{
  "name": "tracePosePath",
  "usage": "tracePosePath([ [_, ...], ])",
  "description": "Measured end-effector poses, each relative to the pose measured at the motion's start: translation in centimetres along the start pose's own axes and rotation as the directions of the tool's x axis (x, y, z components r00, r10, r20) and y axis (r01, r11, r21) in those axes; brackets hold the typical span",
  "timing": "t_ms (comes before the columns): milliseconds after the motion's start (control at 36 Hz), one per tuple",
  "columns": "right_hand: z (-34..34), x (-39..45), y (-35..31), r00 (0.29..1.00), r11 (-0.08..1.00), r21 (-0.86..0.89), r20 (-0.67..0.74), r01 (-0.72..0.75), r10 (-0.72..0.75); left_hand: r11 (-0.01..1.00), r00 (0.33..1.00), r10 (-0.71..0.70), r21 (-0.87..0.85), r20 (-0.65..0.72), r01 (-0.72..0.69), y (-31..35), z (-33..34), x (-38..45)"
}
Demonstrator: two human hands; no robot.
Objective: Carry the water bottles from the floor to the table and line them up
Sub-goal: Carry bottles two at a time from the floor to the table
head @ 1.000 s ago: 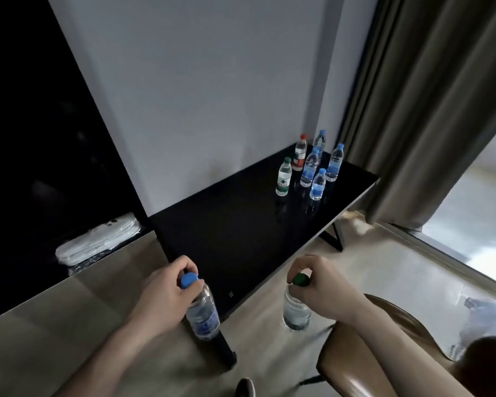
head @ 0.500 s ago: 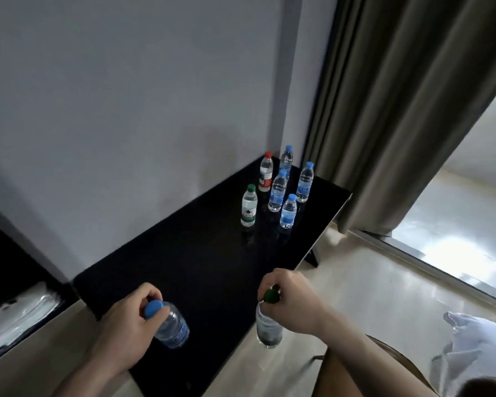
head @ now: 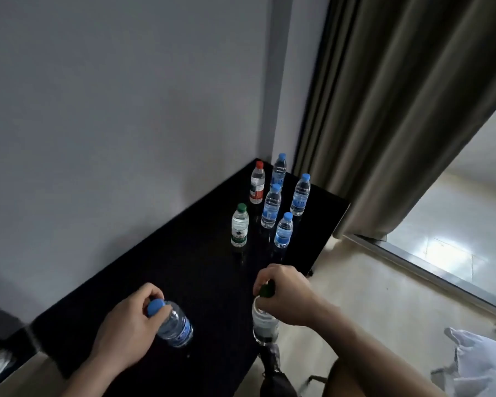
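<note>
— What did each hand have?

— The left hand point(head: 126, 325) gripped a blue-capped water bottle point(head: 173, 325) by its neck, tilted above the black table point(head: 161, 270). The right hand point(head: 287, 293) pinched the cap of a green-capped water bottle point(head: 265, 325), which hung upright at the table's near edge.

— And the others?

— Six stood upright at the far end near the curtain point(head: 384, 110): a red-capped bottle point(head: 257, 182), a green-capped one point(head: 239, 226) and four blue-capped bottles point(head: 271, 206), clustered in two loose rows.
</note>
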State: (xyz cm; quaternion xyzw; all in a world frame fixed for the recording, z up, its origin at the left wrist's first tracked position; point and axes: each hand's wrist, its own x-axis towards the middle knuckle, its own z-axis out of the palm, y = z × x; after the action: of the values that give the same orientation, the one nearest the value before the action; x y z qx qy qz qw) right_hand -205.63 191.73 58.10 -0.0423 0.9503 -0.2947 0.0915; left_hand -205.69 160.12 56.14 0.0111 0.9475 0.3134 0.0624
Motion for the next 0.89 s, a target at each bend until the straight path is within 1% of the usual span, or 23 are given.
tracePosePath([
  [139, -0.2, 4.6, 0.9, 0.995, 0.999, 0.005, 0.091, 0.051, -0.051, 0.996, 0.997, -0.077, 0.047, -0.008, 0.077, -0.2, 1.0, 3.1],
  [250, -0.6, 9.2, 1.6, 0.978, 0.993, 0.017, 0.173, 0.115, -0.116, 0.984, 0.989, -0.139, 0.110, -0.044, 0.143, -0.2, 2.0, 6.2],
  [417, -1.6, 16.9, 2.4, 0.923, 0.969, 0.020, 0.300, 0.245, -0.240, 0.955, 0.961, -0.259, 0.125, -0.097, 0.270, 0.6, 3.2, 11.3],
  [500, -2.5, 20.7, 2.5, 0.892, 0.952, 0.027, 0.343, 0.305, -0.295, 0.933, 0.946, -0.311, 0.159, -0.097, 0.323, 1.5, 3.7, 14.0],
  [639, -3.4, 26.5, 2.0, 0.835, 0.916, 0.028, 0.401, 0.401, -0.377, 0.898, 0.913, -0.397, 0.168, -0.088, 0.407, 2.8, 5.1, 18.4],
  [750, -3.5, 30.8, 1.2, 0.800, 0.884, -0.004, 0.427, 0.468, -0.421, 0.886, 0.898, -0.427, 0.150, -0.106, 0.438, 3.8, 6.4, 21.3],
  [889, -3.6, 35.4, 0.5, 0.793, 0.866, -0.031, 0.421, 0.498, -0.441, 0.868, 0.884, -0.451, 0.171, -0.123, 0.466, 5.4, 8.0, 24.5],
])
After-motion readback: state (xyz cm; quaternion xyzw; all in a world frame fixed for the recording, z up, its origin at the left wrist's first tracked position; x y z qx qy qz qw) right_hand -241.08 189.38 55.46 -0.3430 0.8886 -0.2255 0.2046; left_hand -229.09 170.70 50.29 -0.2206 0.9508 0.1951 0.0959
